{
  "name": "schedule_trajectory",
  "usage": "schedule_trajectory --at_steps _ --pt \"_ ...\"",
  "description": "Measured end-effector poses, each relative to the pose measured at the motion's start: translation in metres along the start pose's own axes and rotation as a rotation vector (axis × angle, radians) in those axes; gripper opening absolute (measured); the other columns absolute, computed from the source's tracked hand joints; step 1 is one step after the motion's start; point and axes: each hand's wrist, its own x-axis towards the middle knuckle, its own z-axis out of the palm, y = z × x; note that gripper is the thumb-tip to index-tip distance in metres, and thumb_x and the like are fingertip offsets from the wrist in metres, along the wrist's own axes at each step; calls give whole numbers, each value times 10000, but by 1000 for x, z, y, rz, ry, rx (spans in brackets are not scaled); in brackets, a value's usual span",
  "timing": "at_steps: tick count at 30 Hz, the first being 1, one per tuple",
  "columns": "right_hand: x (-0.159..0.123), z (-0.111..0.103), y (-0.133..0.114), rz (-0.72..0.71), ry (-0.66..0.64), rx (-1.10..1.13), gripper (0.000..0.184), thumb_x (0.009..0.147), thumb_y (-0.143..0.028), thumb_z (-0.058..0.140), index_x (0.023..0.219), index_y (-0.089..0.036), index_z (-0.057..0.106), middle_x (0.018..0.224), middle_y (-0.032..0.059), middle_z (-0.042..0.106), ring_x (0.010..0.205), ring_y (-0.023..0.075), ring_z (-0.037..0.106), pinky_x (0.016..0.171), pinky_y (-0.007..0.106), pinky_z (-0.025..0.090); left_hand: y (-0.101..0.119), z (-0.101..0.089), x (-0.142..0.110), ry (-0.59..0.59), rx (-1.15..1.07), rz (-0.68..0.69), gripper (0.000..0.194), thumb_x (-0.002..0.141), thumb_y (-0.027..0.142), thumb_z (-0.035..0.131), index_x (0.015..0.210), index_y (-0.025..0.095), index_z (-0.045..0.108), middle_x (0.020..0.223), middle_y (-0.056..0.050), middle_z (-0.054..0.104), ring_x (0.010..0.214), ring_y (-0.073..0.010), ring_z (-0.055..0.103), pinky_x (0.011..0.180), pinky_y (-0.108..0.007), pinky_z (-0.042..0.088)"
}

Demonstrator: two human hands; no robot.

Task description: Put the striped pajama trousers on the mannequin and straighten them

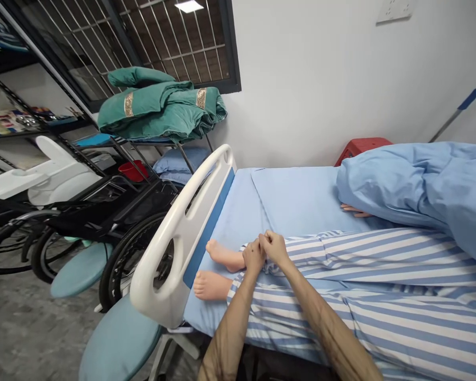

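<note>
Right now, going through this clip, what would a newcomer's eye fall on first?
The person's left hand and right hand meet at the centre of the view, on the cuff of the blue-and-white striped pyjama trousers, right beside a mannequin's bare feet. Left of them, the white bed footboard stands out, and a heaped teal quilt sits high in the view beyond it.

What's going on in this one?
A person stands at the foot of a bed, with their left hand and right hand together on the striped trouser leg of a mannequin, just above its bare feet. It isn't clear whether they're gripping the cloth. The mannequin lies on the bed, behind the white footboard, with a blue blanket bunched over its upper body.
</note>
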Motion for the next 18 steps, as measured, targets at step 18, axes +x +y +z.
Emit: schedule_trajectory --at_steps 18 --pt "10 11 40 -13 41 129 558 956 -523 241 624 -189 540 577 48 591 549 141 481 555 267 306 34 -1 29 228 -696 -108 352 915 305 360 571 229 353 524 11 444 534 -123 417 568 -246 332"
